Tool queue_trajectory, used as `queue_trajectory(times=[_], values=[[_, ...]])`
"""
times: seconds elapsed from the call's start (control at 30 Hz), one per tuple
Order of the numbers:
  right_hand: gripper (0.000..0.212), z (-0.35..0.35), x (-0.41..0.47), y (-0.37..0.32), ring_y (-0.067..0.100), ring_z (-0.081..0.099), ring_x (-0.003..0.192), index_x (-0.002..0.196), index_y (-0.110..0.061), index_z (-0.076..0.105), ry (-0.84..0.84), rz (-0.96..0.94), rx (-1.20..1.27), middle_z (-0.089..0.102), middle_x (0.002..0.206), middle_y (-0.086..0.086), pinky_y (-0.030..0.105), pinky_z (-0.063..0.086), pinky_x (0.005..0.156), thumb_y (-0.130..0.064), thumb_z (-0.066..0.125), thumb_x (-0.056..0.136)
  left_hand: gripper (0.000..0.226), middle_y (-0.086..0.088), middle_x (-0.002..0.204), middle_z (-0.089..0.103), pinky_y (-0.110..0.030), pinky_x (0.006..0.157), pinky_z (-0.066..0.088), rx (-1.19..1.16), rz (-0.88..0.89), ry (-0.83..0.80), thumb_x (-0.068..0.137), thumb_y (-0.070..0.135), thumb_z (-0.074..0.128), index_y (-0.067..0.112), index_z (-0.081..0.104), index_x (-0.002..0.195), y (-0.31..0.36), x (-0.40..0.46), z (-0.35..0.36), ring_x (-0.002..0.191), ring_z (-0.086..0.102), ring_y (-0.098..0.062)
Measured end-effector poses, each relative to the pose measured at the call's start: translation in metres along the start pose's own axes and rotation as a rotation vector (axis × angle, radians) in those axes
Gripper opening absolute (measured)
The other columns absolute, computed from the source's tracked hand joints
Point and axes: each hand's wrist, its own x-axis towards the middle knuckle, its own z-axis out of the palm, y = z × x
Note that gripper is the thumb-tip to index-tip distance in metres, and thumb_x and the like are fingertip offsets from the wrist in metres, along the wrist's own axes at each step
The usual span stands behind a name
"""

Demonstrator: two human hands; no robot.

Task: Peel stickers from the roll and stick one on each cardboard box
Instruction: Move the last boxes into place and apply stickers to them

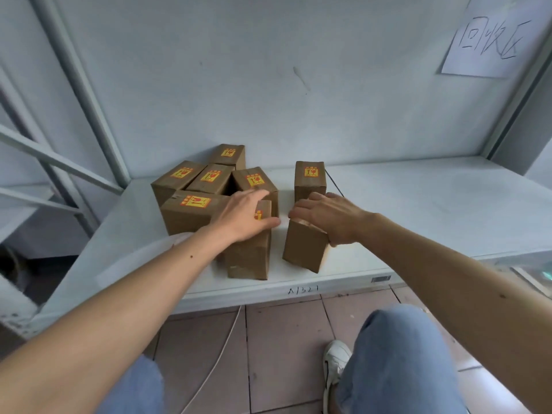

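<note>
Several brown cardboard boxes stand on a white shelf (418, 204), most with a yellow and red sticker on top. My left hand (245, 215) lies flat on the top of a front box (249, 255), partly covering its sticker (258, 214). My right hand (325, 218) grips the top of a tilted box (304, 249) to the right; its top is hidden, so I cannot tell if it bears a sticker. Behind it stands a stickered box (310, 180). At the left is a cluster of stickered boxes (191, 210). No sticker roll is in view.
A paper sign with handwriting (493, 40) hangs on the back wall. Metal shelf posts (80, 85) rise at the left. The shelf's front edge bears a written code (303, 289). Below are a tiled floor, a white cable (221, 354), my knees and a white shoe (336, 363).
</note>
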Motion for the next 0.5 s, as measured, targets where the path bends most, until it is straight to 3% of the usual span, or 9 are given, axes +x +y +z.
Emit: queue_trajectory(times=[0.17,0.27,0.4,0.5], values=[[0.114,0.006,0.001,-0.014,0.025,0.037,0.131,0.148,-0.032,0.024,0.006,-0.016,0.062,0.034,0.148,-0.005,0.041,0.04,0.105,-0.021,0.091,0.056,0.088,0.001,0.149,0.04,-0.043,0.104,0.036,0.114,0.037,-0.101,0.073,0.068,0.063,0.027,0.035,0.146,-0.018,-0.032,-0.003,0.135,0.035,-0.02],[0.121,0.006,-0.006,-0.009,0.027,0.032,0.134,0.15,-0.031,0.021,0.008,0.112,0.394,0.033,0.151,0.0,0.043,0.035,0.108,-0.026,0.092,0.052,0.089,0.004,0.148,0.038,-0.044,0.101,0.042,0.18,0.062,-0.152,0.071,0.067,0.066,0.029,0.036,0.145,-0.028,-0.041,0.002,0.134,0.034,-0.019],[0.106,0.009,-0.007,-0.013,0.03,0.021,0.141,0.149,-0.031,0.027,0.083,0.383,0.842,0.027,0.154,0.001,0.047,0.03,0.11,-0.044,0.086,0.063,0.082,0.005,0.15,0.033,-0.047,0.1,0.043,0.162,0.07,-0.148,0.074,0.048,0.074,0.028,0.037,0.145,-0.03,-0.044,0.008,0.138,0.026,-0.021],[0.096,0.019,0.0,-0.017,0.034,0.013,0.142,0.147,-0.034,0.026,0.007,0.406,0.79,0.02,0.157,-0.001,0.049,0.026,0.111,-0.055,0.078,0.069,0.079,0.004,0.15,0.034,-0.049,0.098,0.044,0.141,0.058,-0.127,0.076,0.038,0.077,0.027,0.038,0.144,-0.027,-0.042,0.012,0.138,0.025,-0.021]])
